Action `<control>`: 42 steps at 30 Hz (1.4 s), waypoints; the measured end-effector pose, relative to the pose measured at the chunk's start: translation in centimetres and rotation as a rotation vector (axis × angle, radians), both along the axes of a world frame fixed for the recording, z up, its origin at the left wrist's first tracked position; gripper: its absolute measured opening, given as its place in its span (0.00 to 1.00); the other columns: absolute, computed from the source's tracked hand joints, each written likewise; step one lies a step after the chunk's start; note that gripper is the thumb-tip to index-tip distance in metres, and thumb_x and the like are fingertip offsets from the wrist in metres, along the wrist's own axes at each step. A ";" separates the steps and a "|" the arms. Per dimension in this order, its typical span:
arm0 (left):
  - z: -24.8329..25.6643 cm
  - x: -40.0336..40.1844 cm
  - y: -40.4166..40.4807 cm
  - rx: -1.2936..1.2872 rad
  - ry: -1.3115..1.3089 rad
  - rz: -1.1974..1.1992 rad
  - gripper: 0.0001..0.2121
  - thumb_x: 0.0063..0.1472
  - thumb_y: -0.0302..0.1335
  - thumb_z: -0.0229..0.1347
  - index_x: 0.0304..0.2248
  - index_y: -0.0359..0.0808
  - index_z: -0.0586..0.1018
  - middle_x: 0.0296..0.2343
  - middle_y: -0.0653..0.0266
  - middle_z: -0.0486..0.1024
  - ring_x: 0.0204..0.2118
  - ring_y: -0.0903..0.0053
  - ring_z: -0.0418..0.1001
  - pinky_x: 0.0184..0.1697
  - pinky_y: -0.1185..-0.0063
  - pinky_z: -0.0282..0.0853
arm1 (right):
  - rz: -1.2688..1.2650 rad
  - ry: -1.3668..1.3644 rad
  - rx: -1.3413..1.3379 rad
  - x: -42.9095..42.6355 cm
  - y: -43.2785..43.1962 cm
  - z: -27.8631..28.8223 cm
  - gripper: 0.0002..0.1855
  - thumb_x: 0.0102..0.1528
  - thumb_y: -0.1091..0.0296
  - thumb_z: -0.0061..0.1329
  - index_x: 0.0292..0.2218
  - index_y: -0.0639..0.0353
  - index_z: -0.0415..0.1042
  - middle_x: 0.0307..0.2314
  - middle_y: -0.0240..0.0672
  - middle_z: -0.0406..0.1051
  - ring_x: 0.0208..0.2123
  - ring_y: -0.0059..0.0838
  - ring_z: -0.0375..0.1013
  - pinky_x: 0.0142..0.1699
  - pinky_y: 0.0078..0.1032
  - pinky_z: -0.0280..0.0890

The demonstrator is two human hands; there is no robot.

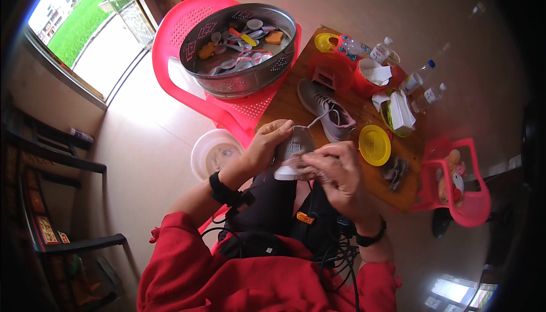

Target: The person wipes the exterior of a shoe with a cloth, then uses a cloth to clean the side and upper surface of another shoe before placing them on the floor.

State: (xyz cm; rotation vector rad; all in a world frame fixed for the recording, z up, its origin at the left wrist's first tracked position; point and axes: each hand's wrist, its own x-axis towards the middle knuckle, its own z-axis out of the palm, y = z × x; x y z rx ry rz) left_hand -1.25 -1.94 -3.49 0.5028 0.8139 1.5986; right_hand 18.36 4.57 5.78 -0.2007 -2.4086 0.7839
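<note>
My left hand [271, 141] grips a grey mesh sneaker with a white sole [294, 143] by its upper left side, above my lap. Against the shoe's lower right part, my right hand [337, 173] presses a crumpled, greyish-brown cloth [313, 169]; hand and cloth are blurred. A matching grey sneaker with a pinkish lining [322, 105] lies on the wooden table [281, 99] just beyond. A pale lace runs between the held shoe and the one on the table. Near the table's right edge lies a dark crumpled cloth [396, 173].
A metal basin of spoons and toys [243, 79] sits on a pink plastic chair [170, 86]. A whitish tub [200, 154] stands on the floor at left. The table also bears a yellow lid [374, 145], a red tissue bin [367, 86], a tissue pack [401, 114] and several plastic bottles [416, 82].
</note>
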 end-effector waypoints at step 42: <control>5.5 3.1 1.6 -0.264 0.623 0.136 0.17 0.66 0.38 0.51 0.29 0.29 0.74 0.19 0.67 0.68 0.21 0.85 0.64 0.24 0.80 0.63 | -0.418 -0.175 0.637 0.8 -1.3 -0.3 0.14 0.47 0.76 0.52 0.39 0.66 0.72 0.31 0.38 0.65 0.33 0.36 0.66 0.36 0.31 0.63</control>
